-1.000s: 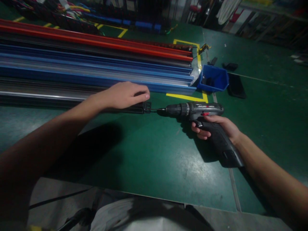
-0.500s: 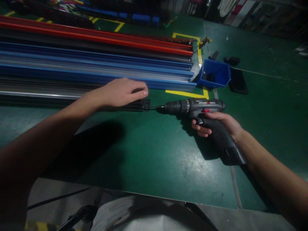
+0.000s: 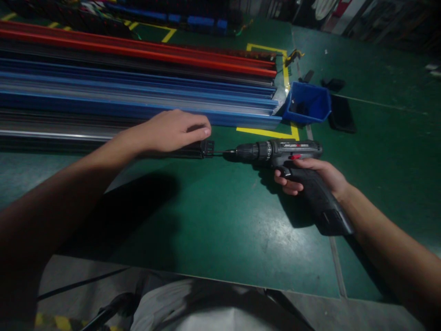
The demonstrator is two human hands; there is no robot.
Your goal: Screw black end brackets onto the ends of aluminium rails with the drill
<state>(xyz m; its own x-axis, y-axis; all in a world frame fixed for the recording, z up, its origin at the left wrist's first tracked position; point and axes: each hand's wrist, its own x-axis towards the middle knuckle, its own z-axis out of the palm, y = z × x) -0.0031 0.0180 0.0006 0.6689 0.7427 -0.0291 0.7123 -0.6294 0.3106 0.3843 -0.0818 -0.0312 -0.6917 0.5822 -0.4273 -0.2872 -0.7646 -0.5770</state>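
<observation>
In my right hand (image 3: pixel 310 177) is a black cordless drill (image 3: pixel 299 149), its fingers wrapped round the handle. The drill lies level, and its long thin bit points left at the black end cap (image 3: pixel 208 149) of a dark metal profile (image 3: pixel 69 133). The bit's tip meets the cap; how far it reaches in cannot be seen. My left hand (image 3: pixel 174 131) rests over the profile close to that end, gripping it from above. Its thumb and forefinger show on the near side, while the other fingers are hidden behind.
Blue profiles (image 3: pixel 138 99) and red profiles (image 3: pixel 138 49) lie behind, parallel to the dark one. A blue bin (image 3: pixel 308 103) with small dark parts stands past their right ends, beside flat black pieces (image 3: pixel 341 115). The green table's (image 3: pixel 220 220) front edge runs near my body.
Both hands, the drill and the profile keep practically the same places. The view has shifted very slightly.
</observation>
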